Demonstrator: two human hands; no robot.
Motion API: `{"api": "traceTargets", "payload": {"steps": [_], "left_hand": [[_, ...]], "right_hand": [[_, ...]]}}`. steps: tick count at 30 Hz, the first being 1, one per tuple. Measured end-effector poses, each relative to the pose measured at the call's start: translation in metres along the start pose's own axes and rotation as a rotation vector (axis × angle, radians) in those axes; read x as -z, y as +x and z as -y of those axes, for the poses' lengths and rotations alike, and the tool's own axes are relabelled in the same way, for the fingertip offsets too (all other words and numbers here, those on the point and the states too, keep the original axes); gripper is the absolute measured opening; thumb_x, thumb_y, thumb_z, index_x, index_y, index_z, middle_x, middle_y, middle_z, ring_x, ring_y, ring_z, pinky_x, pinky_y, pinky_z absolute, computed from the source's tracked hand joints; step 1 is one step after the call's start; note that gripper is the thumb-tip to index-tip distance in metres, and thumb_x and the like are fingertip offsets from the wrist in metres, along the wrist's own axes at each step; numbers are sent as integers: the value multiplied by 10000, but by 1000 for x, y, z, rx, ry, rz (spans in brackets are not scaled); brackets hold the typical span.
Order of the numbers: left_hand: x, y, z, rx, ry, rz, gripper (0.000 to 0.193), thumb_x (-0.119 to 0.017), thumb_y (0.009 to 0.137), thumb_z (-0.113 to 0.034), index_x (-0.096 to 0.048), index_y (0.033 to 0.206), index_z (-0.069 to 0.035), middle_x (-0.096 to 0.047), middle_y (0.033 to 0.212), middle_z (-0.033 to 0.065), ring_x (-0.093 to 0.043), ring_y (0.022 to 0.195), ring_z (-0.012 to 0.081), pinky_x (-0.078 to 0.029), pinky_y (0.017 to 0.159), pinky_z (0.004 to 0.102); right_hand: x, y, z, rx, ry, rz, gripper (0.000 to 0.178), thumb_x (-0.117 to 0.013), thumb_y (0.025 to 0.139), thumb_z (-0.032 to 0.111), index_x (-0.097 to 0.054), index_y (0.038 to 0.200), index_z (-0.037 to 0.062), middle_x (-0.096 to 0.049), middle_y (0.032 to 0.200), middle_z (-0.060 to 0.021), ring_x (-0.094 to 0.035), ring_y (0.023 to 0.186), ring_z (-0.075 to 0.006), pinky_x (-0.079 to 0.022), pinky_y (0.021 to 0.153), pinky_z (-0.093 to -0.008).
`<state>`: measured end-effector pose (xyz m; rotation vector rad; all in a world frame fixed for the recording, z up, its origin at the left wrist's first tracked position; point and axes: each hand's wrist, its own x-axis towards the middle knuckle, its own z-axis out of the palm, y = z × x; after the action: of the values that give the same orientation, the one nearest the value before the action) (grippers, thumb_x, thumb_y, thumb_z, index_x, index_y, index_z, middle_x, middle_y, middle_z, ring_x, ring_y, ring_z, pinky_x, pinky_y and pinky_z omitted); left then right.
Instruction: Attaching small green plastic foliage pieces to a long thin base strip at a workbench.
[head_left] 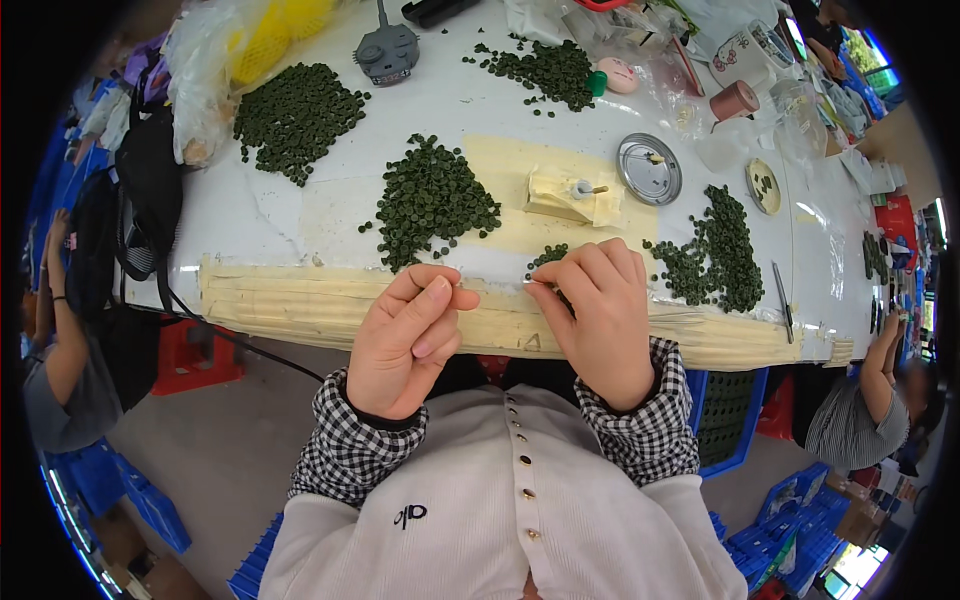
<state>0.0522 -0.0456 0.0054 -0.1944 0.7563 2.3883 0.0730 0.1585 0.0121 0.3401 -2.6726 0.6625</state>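
Over the taped front edge of the table, my left hand [408, 340] is turned partly palm up, thumb and index finger pinched together. Whatever lies between those fingertips is too small to make out. My right hand [605, 320] is back up, its thumb and fingertips pressed together just right of it; their grip is hidden too. A small heap of dark green round pieces [545, 257] shows behind the right fingers, partly covered by them. Beyond the left hand lies a larger pile of the same pieces [430, 200]. The two hands are apart.
A tape-covered block with a small peg [575, 195] stands ahead, beside a round metal lid [650, 168]. More green piles [300, 120] spread around. Tweezers [783, 300] lie right. A grey device [386, 50] and pink thread spool [735, 101] stand farther back. Other people sit either side.
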Motion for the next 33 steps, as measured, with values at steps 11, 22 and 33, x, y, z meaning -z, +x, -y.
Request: {"api": "traceTargets", "payload": {"steps": [11,22,33], "left_hand": [[1,-2,-2,32,-21,-9,156,-479,946,-116,-565,1044,-29,-626,855,42,-317,508,16,-296,479,163],[1,-3,-1,18,41,-52,227,-481,940,-98,-554,1131,2,-632,927,73,-328,527,13,-308,485,162],[-6,-5,2,20,104,-84,234,-454,939,-73,-540,1149,-14,-634,989,81,-305,513,8,-293,480,160]], "right_hand": [[8,0,5,56,48,131,123,-656,701,100,-582,796,77,-500,772,-38,-470,774,-219,-377,721,-332],[7,-4,20,544,-432,219,122,-552,637,121,-570,686,11,-470,669,-61,-478,699,-193,-402,718,-284],[12,5,7,186,61,-52,153,-683,660,35,-594,783,53,-529,728,-41,-518,697,-204,-401,645,-317]]}}
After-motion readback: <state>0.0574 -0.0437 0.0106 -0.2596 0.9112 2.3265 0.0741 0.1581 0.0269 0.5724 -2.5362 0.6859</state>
